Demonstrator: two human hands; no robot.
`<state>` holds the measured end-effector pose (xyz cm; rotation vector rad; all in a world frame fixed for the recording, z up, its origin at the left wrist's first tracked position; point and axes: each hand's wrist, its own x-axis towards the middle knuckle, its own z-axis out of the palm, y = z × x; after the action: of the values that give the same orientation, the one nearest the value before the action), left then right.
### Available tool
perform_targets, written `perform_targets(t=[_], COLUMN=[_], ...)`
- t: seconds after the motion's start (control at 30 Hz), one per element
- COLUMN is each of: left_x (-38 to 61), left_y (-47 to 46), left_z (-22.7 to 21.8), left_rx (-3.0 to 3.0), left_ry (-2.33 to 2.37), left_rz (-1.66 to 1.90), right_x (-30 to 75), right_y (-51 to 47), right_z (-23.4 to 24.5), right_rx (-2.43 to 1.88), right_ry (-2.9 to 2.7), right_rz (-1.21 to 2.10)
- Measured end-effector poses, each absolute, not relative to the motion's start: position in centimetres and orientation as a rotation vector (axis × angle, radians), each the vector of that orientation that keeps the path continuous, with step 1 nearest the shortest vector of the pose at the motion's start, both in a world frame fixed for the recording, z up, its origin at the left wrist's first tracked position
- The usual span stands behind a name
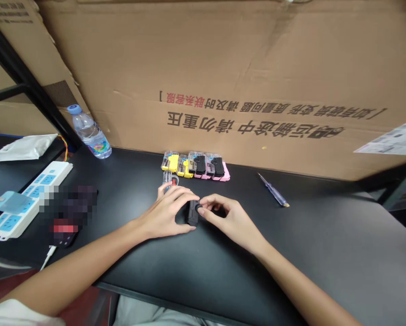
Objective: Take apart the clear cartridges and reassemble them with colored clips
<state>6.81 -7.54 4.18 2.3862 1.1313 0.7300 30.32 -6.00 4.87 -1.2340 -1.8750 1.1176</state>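
A small black plastic device [192, 213] rests on the dark table, its body set between the thumb and fingers of my left hand [169, 210]. My right hand [228, 217] pinches a round black knob [198, 207] at the device's right side. Just behind my left fingertips lies a clear piece with a red and grey part [172, 181], partly covered by the hand. Farther back, several small clear-cased devices stand in a row, with yellow parts [172, 162] on the left and black parts [218, 166] and pink parts on the right.
A screwdriver [273, 190] with a clear handle lies to the right. On the left stand a water bottle [92, 135], a white power strip [21, 213] and a blurred-out phone [69, 236] with a white cable. A large cardboard sheet [223, 59] walls off the table's back.
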Motion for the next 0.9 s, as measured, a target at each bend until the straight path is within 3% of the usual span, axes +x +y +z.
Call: perform_targets(t=[0.43,0.77,0.9], left_x=[6.9,6.5,6.8], left_y=[-7.7,-7.6,-7.5], left_z=[4.4,4.6,4.6], left_rx=[2.423,2.381,2.361], left_ry=[1.119,1.191,1.22], left_rz=[0.734,0.791,0.79], right_x=[29.9,36.7,39.5], right_y=[-6.9,-3.2,-2.1], right_z=[5.3,8.0,7.6], right_rx=[-1.154,-1.336,-1.359], right_ry=[-1.932,-1.969,-2.114], right_rz=[1.138,0.784,0.959])
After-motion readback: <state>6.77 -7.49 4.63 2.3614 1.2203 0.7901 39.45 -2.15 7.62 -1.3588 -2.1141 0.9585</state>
